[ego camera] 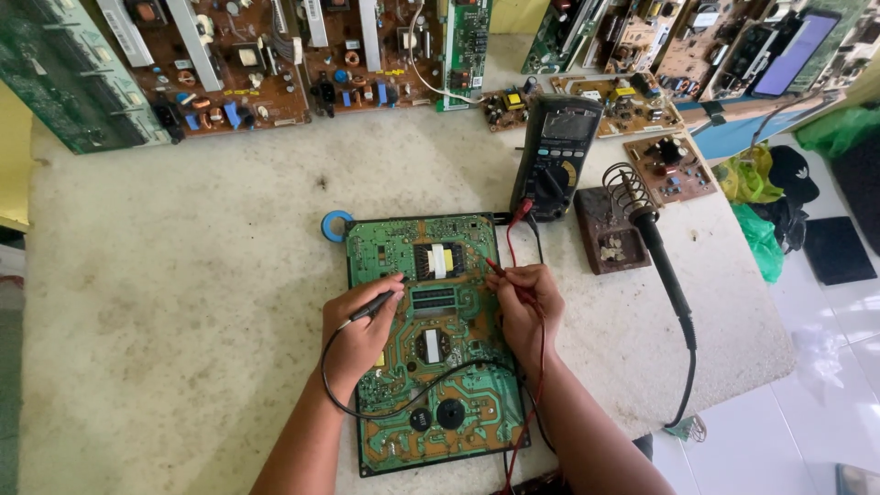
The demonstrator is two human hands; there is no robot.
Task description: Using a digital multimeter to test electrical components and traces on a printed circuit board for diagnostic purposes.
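A green circuit board [400, 252] lies solder side up on the worktable in front of me. My left hand [357, 337] grips a black test probe [376, 304], its tip touching the board's middle left. My right hand [526, 310] pinches a red test probe [500, 271], tip on the board's right edge. Black and red leads run from both probes; the red one climbs to a dark multimeter [555, 156] standing just behind the board.
A soldering iron [662, 266] rests in a coil stand on a brown base [609, 240] right of the board. A blue tape roll [335, 224] sits by the board's far left corner. Several circuit boards [238, 64] lean along the back. The table edge [770, 312] falls off at right.
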